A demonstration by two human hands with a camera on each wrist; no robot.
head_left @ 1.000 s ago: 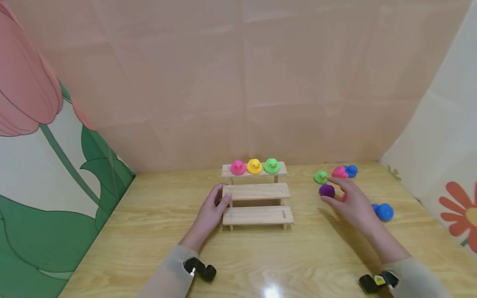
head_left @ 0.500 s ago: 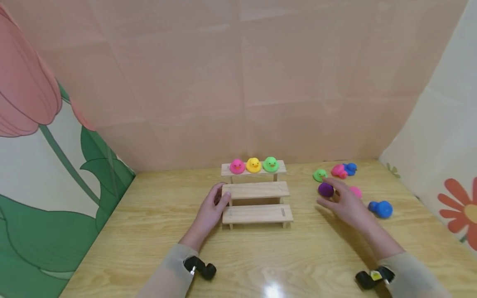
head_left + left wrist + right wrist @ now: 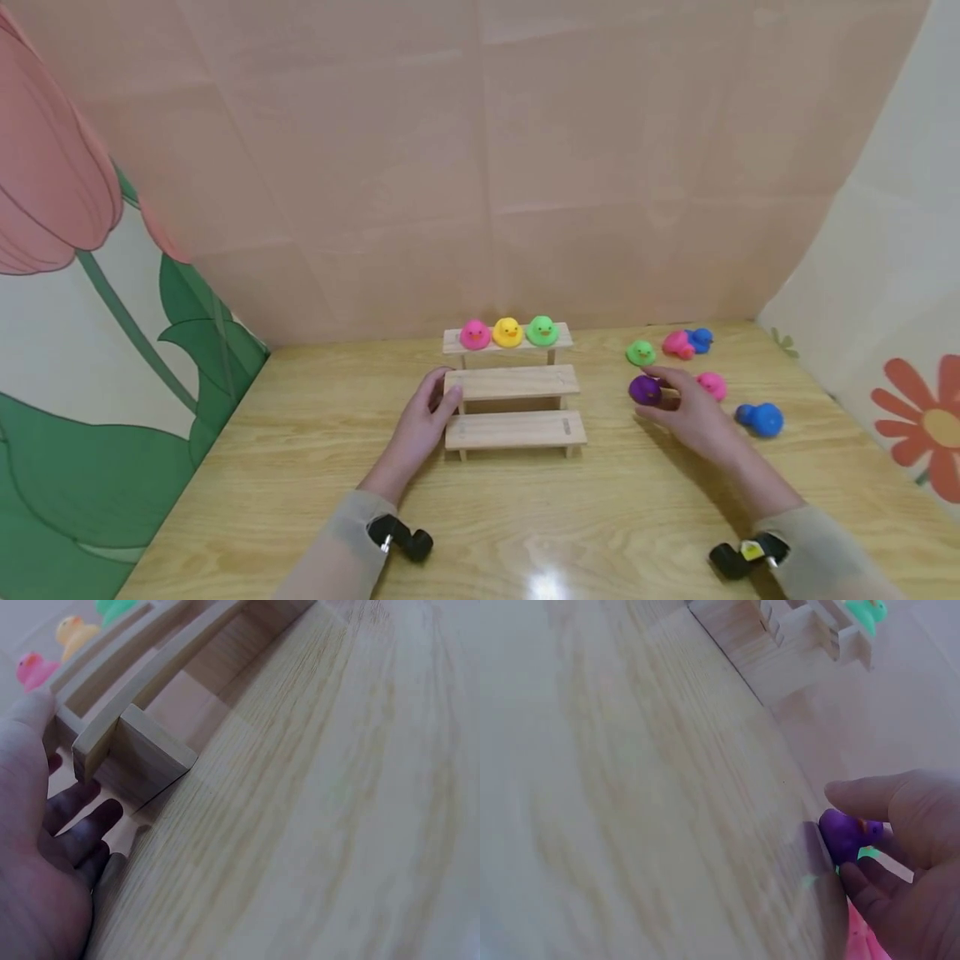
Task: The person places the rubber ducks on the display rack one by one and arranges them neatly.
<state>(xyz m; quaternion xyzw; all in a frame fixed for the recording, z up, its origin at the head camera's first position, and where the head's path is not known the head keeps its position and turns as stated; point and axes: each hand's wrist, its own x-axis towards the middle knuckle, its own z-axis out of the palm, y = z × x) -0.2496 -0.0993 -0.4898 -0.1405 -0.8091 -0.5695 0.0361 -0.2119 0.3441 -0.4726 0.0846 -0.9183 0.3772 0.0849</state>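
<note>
A three-step wooden stand (image 3: 513, 383) is at the middle of the table. My left hand (image 3: 422, 423) holds its left end, thumb at the edge of the middle step and fingers curled beside it. Along the top step sit a pink duck (image 3: 475, 335), a yellow duck (image 3: 507, 332) and a green duck (image 3: 542, 331). To the right, my right hand (image 3: 693, 417) has thumb and fingers curled round a purple rubber duck (image 3: 645, 390), whose orange beak shows. The right wrist view shows the purple duck (image 3: 840, 836) low by the tabletop, fingers against it.
Around the right hand lie more rubber ducks: a green one (image 3: 641, 353), a pink one (image 3: 678, 344) against a blue one (image 3: 701, 339), another pink one (image 3: 712, 386) and another blue one (image 3: 761, 419). A beige backdrop (image 3: 480, 167) closes off the table's back edge.
The purple duck has turned and shifted slightly left and nearer, its beak now showing, as my right fingers came round it. My left hand stays on the stand.
</note>
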